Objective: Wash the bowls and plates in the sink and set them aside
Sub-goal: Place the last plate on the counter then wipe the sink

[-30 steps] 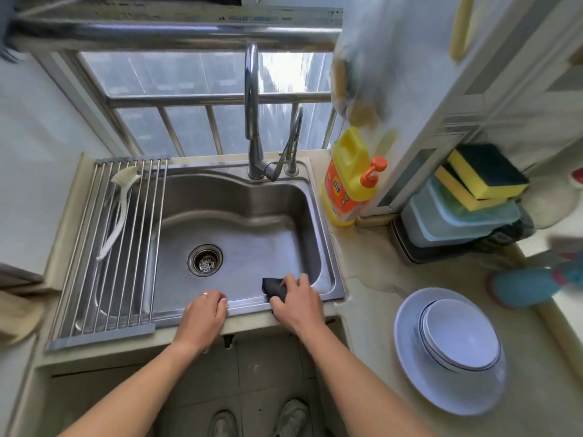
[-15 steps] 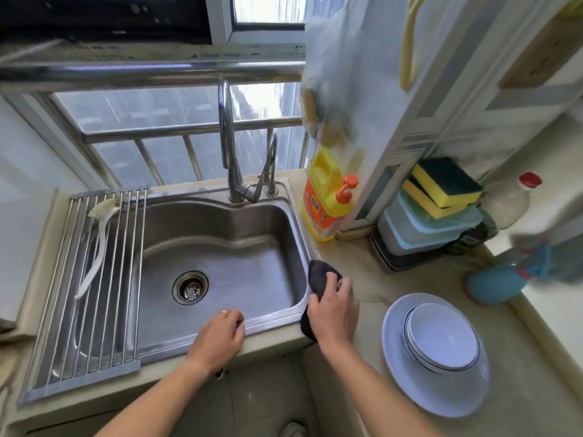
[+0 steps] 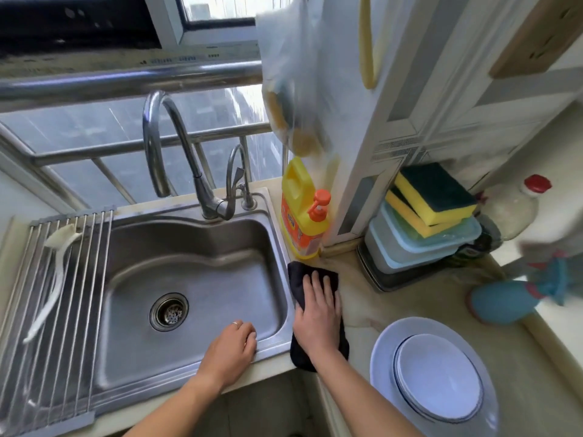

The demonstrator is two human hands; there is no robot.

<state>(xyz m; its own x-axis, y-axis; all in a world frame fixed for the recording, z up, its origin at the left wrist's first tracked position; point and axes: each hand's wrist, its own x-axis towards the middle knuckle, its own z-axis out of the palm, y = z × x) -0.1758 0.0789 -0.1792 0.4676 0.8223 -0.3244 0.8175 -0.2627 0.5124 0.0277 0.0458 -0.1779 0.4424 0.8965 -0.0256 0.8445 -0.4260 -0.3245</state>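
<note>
Dishes sit washed and stacked, a bowl (image 3: 438,378) nested on a plate (image 3: 391,345) on the bench (image 3: 426,298) right of the empty sink (image 3: 195,279). Right hand (image 3: 318,313) presses flat, fingers straight, on a dark cloth (image 3: 296,275), apparently wiping splashes. Left hand (image 3: 232,350) rests loosely curled on the sink's front rim, holding nothing, likely for balance.
</note>
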